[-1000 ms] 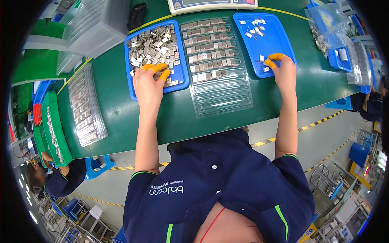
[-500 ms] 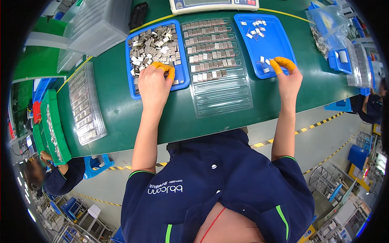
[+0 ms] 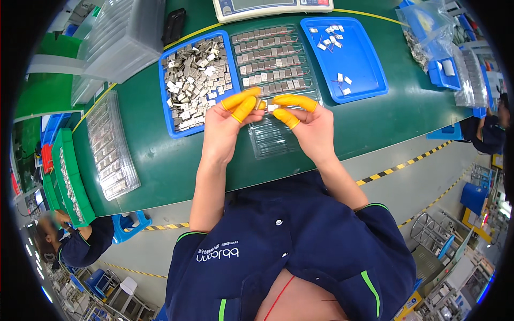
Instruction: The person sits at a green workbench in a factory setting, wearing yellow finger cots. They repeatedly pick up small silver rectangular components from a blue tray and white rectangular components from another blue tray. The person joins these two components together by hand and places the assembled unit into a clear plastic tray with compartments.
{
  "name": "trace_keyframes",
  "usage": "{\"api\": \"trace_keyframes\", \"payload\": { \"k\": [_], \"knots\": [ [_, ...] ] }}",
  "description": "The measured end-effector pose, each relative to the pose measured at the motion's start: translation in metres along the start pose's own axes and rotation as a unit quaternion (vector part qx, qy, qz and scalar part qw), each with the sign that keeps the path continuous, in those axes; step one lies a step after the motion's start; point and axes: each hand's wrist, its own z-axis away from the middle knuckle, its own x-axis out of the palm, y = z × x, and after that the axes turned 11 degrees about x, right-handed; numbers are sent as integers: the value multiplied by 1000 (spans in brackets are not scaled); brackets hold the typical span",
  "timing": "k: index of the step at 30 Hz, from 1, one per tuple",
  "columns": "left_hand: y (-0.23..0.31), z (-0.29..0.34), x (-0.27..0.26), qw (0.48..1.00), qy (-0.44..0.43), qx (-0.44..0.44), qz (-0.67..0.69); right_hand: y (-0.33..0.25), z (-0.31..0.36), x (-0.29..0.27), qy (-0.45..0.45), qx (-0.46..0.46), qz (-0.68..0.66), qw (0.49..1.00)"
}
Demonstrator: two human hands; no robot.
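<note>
My hands meet over the near part of a clear ridged plastic tray (image 3: 270,142), yellow covers on thumbs and forefingers. Pinched in my left hand (image 3: 225,125) is a small metal block (image 3: 261,103). A small white connector (image 3: 272,107) is between the thumb and forefinger of my right hand (image 3: 315,128), touching or almost touching the block. Rows of similar blocks with thin wires (image 3: 271,52) fill the clear tray's far part. To the left, a blue tray (image 3: 166,115) holds a heap of loose metal blocks. On the right, another blue tray (image 3: 358,59) holds several white wired connectors (image 3: 332,38).
A scale (image 3: 273,8) stands at the back. Stacked clear trays (image 3: 120,40) and a filled clear tray (image 3: 110,150) lie left, beside a green bin (image 3: 72,176). A plastic bag (image 3: 425,29) sits far right. Other people work at both sides.
My left hand has left the tray of blocks and my right hand the tray of connectors. Both came together over the clear tray, each with a small part.
</note>
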Motion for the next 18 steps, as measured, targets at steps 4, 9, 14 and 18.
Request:
{"api": "trace_keyframes", "payload": {
  "k": [4,9,14,18],
  "knots": [
    [-6,5,-6,994,-44,-22,97,-1,5,-4,6,1,-22,1000],
    [-17,6,4,997,26,14,67,-2,10,1,-2,-71,59,996],
    [-16,8,2,999,13,48,-11,4,7,-4,27,-67,123,990],
    [-9,7,0,997,-38,28,-54,10,6,-8,24,-85,156,984]
  ]
}}
